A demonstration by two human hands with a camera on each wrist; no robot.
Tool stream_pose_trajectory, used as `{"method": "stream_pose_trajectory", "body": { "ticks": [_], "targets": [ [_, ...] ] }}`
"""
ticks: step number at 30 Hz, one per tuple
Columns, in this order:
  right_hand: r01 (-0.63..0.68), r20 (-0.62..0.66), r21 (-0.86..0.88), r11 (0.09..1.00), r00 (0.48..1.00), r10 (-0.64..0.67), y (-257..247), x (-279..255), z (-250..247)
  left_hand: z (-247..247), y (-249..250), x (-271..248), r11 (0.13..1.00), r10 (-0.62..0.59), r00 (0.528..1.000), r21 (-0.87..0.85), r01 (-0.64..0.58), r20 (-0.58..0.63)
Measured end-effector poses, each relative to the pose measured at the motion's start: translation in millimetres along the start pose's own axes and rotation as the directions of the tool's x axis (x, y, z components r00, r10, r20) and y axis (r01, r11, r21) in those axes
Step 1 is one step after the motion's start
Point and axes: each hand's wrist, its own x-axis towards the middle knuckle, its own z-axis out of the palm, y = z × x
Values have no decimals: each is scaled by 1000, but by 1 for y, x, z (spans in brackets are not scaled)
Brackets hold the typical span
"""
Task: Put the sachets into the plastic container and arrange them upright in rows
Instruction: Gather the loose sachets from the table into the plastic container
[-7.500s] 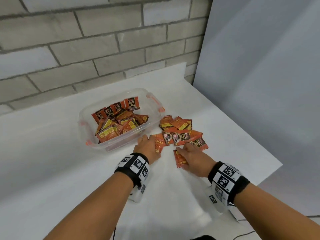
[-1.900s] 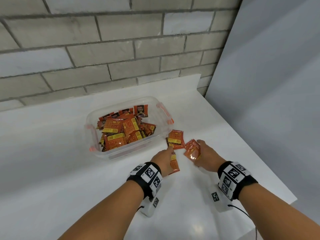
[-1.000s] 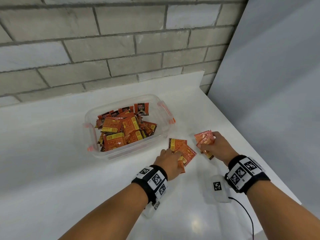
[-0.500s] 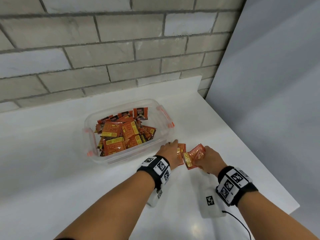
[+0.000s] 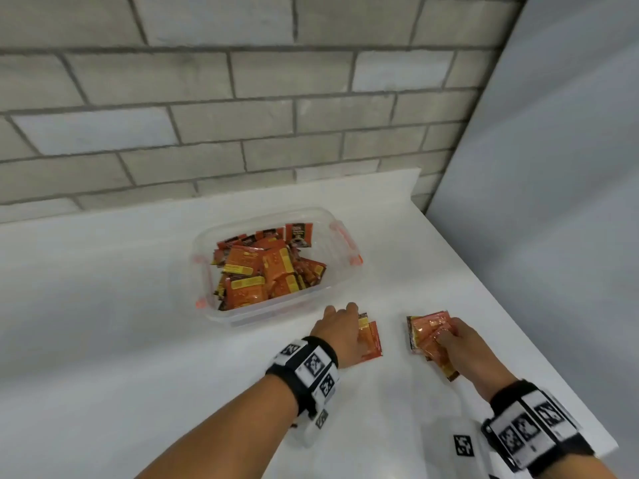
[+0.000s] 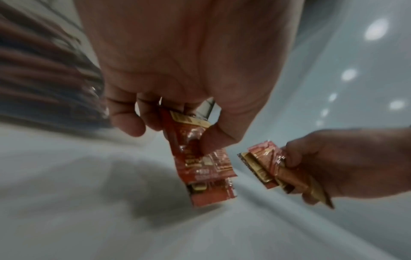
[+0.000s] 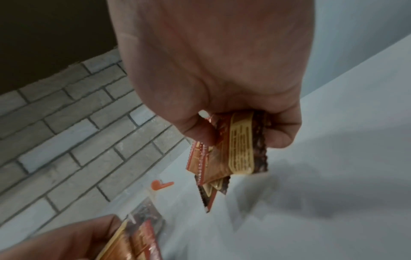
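Nearest are both forearms, each with a black-and-white marker band [image 5: 307,366] at the wrist, reaching over the white table [image 5: 103,340]. The right hand [image 5: 465,350] is curled round a small fanned bunch of orange sachets [image 5: 427,331]; thumb on top, fingers underneath, the bunch held just above the table near its right edge. The right wrist view shows the same bunch [image 7: 231,154] sticking out below the thumb and fingers, yellow label panel facing the camera, corners splayed.

The left hand [image 5: 340,331] is a little further in and to the left, well apart from the right one. It pinches two or so sachets [image 5: 370,338] between thumb and fingers; in the left wrist view they [image 6: 200,158] hang down from the fingertips [image 6: 213,139] towards the table, overlapped, lower ends close to the surface. Cannot tell if they touch it. The right hand [image 6: 347,163] with its bunch shows beside them there.

Just beyond the left hand stands the clear container [image 5: 345,281] with orange clips on the ends. It holds a heap of sachets [image 5: 262,271]: most lie flat or tilted in a loose pile, a few along the far wall stand roughly upright in a row.

Behind the table runs a grey brick wall [image 5: 242,115]; a plain grey panel [image 5: 553,167] closes the right side.
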Motion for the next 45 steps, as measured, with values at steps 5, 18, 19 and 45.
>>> {"method": "stream_pose_trajectory", "body": {
  "ticks": [5,18,19,45],
  "targets": [
    [166,104,110,980,979,-178,-56,-16,10,-54,-39,-63,945,71,970,-294,-140,-232],
    [351,251,-52,935,911,-328,-187,30,160,-110,-123,-50,935,-347,845,-83,344,-408],
    [393,245,-136,910,903,-353,-189,32,163,-108,-125,-48,931,-348,845,-46,361,-405],
    [431,413,-205,879,852,-322,-106,-45,93,-41,-140,-124,782,-420,805,-618,87,-418]
  ]
}}
